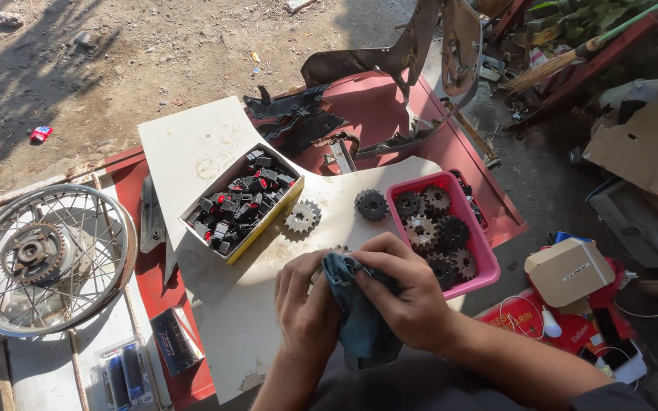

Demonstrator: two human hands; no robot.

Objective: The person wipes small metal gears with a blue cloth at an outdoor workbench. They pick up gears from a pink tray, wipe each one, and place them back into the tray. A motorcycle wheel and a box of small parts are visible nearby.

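Both hands clenched together over a dark blue rag (359, 312), left hand (308, 304) cupping beneath, right hand (409, 293) pressing on top (whatever is wrapped inside stays hidden), above the white board (207, 152), just beside a pink tray (485, 259) of sprockets, two loose sprockets (302, 217) near.

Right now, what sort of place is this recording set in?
Probably an open-air motorcycle repair spot. A spoked wheel lies beside the white board, a pink tray holds sprockets, and dirt ground lies beyond. Both hands, left hand and right hand, grip a blue rag.
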